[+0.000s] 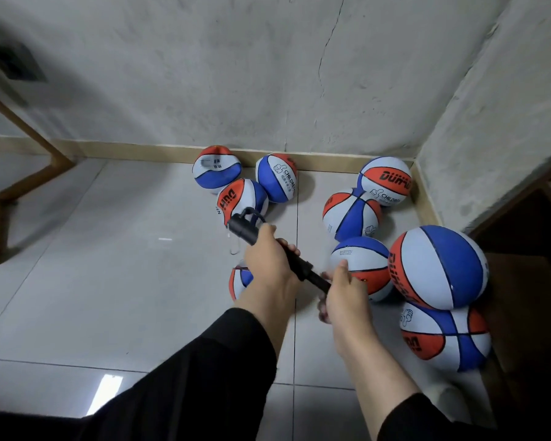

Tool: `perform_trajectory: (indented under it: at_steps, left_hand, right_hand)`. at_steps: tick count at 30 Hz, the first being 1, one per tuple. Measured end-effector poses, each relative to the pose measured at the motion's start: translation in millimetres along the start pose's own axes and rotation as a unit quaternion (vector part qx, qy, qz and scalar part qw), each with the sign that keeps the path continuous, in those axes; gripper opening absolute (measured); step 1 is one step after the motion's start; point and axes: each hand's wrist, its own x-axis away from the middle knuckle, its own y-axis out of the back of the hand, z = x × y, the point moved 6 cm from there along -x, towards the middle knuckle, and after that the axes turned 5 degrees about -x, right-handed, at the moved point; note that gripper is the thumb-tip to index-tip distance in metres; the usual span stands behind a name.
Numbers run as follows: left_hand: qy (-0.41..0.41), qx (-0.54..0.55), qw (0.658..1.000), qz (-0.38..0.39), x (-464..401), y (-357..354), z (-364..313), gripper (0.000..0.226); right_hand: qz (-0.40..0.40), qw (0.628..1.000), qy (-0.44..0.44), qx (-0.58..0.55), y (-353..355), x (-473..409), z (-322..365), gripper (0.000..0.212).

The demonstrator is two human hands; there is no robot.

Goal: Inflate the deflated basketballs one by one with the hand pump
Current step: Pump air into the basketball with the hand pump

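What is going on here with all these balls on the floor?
A person holds a black hand pump in both hands: the left hand grips the barrel, the right hand grips the handle end. The pump is in the air, not visibly connected to any ball. Nine red, white and blue basketballs lie on the tiled floor near the wall corner.

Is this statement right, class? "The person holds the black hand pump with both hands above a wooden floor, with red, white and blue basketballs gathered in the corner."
One detail is wrong: the floor is pale glossy tile, not wood. The head view shows the left hand and right hand both on the black hand pump, with the basketballs in the corner.
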Motion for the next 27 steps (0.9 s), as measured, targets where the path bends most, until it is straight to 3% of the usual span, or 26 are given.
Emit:
perform_trajectory:
  at_steps: [4, 14, 20, 24, 27]
  left_hand:
    - [-0.01, 0.018, 1.0, -0.016, -13.5, 6.5, -19.6, 0.009]
    - [-0.007, 0.029, 1.0, -0.011, 16.7, -5.5, 16.8, 0.006]
    - [-0.023, 0.016, 0.999, -0.016, 8.8, -4.1, -3.0, 0.005]
    - [-0.023, 0.018, 0.999, -0.034, -12.0, 8.2, -19.0, 0.012]
    - [-0.015, -0.003, 1.0, -0.021, -7.8, 5.3, -6.3, 0.013]
  right_hand:
    - [0.018, 0.999, -0.027, -0.023, 19.7, 1.3, 2.0, 0.05]
    - [0.021, 0.996, 0.061, 0.054, -8.0, -3.3, 14.7, 0.054]
    - [-0.002, 0.999, 0.024, 0.025, 7.3, -3.3, 12.0, 0.061]
    - [-0.005, 1.0, -0.005, 0.01, 35.4, -3.0, 7.0, 0.047]
    - [0.003, 0.999, 0.029, 0.038, 28.4, -2.1, 5.7, 0.046]
